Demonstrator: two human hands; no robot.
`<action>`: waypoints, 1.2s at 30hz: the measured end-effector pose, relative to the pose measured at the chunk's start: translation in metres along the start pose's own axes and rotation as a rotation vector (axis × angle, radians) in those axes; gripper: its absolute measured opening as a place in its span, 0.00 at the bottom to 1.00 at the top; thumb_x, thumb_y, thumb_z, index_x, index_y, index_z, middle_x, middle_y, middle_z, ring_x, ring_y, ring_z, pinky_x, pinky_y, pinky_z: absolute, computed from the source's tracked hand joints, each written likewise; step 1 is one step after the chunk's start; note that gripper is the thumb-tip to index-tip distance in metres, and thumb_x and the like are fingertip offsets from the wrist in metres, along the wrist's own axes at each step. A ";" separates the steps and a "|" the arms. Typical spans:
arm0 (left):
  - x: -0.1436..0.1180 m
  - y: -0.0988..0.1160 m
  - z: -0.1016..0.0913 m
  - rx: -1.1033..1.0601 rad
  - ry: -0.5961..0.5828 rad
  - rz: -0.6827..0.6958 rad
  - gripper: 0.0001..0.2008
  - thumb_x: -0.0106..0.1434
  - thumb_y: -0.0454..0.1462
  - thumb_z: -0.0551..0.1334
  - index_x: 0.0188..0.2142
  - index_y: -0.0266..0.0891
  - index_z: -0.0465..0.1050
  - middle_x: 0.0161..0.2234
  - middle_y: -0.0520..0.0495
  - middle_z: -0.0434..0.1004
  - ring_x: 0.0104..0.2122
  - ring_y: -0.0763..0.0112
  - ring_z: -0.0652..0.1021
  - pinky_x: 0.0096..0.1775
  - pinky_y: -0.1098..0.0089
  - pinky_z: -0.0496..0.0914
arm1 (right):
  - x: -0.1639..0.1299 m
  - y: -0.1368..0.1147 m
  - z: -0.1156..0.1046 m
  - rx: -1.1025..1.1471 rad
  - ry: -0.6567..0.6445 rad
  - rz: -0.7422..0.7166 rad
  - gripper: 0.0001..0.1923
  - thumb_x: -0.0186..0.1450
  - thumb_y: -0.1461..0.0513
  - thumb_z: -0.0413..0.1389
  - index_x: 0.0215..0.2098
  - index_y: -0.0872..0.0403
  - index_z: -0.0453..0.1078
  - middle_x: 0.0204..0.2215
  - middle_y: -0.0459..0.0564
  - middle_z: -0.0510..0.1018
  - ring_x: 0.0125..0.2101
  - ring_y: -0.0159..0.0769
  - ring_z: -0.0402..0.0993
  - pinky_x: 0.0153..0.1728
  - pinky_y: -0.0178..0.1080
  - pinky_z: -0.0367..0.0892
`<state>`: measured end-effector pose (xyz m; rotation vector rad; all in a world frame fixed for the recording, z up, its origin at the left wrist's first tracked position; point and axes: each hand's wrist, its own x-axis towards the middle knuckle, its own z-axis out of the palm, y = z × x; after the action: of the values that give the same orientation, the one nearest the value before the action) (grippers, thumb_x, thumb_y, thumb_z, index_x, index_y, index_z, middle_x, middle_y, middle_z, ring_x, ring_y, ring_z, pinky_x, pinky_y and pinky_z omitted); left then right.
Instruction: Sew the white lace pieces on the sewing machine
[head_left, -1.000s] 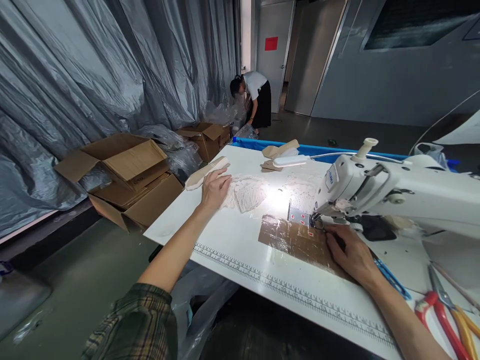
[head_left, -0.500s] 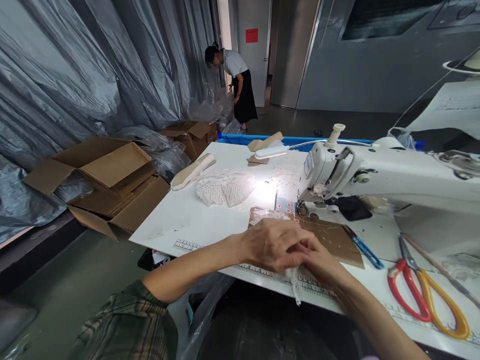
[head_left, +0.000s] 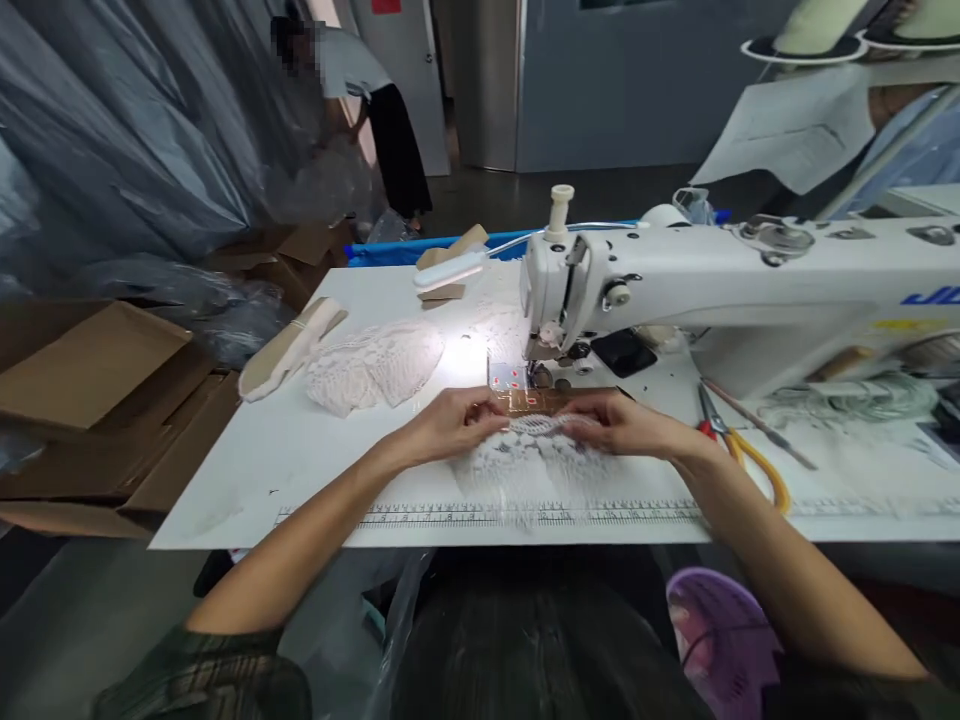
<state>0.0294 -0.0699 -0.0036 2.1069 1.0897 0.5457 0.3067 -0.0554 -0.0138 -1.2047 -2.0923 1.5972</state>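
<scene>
At frame centre, the left hand point(head_left: 450, 425) and the right hand point(head_left: 619, 425) rest on a piece of white lace point(head_left: 525, 465) spread flat on the white sewing table point(head_left: 285, 470). Each hand has its fingers curled and pinched on the lace's upper edge, one at either end. The lace lies between the printed ruler strip point(head_left: 465, 515) along the table's lower edge and the brown taped panel point(head_left: 551, 400) just below the needle area of the white sewing machine point(head_left: 675, 275), which spans the centre and right of the frame. A second heap of lace point(head_left: 375, 365) sits left of centre, well apart from the hands, with a beige strip point(head_left: 289, 345) just beside it. Scissors with red and yellow handles point(head_left: 739, 455) lie at right of centre, near the right wrist. Open cardboard boxes point(head_left: 97, 400) occupy the left edge. A person point(head_left: 360, 90) stands bent over at upper left.
</scene>
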 end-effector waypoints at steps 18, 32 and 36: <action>0.005 -0.017 0.020 0.427 0.106 0.260 0.18 0.68 0.47 0.59 0.49 0.36 0.74 0.48 0.38 0.77 0.43 0.60 0.77 0.45 0.56 0.72 | 0.019 0.007 0.006 -0.021 0.549 0.081 0.13 0.62 0.53 0.60 0.37 0.55 0.76 0.21 0.44 0.72 0.22 0.30 0.65 0.24 0.35 0.59; 0.003 0.003 0.016 0.068 0.139 -0.412 0.28 0.59 0.48 0.65 0.56 0.39 0.70 0.42 0.41 0.77 0.43 0.56 0.80 0.43 0.56 0.76 | 0.023 0.009 0.011 -0.477 0.338 -0.340 0.15 0.69 0.60 0.51 0.50 0.53 0.75 0.44 0.54 0.78 0.45 0.40 0.74 0.49 0.46 0.69; 0.003 0.003 0.012 -0.049 0.150 -0.501 0.31 0.57 0.50 0.68 0.57 0.41 0.70 0.39 0.44 0.78 0.24 0.67 0.80 0.30 0.64 0.77 | 0.026 0.021 0.022 -0.678 0.347 -0.446 0.17 0.69 0.62 0.49 0.53 0.52 0.74 0.47 0.56 0.74 0.51 0.44 0.67 0.56 0.49 0.65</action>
<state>0.0405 -0.0731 -0.0100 1.6796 1.6051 0.4802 0.2859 -0.0501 -0.0483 -0.9742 -2.4873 0.4540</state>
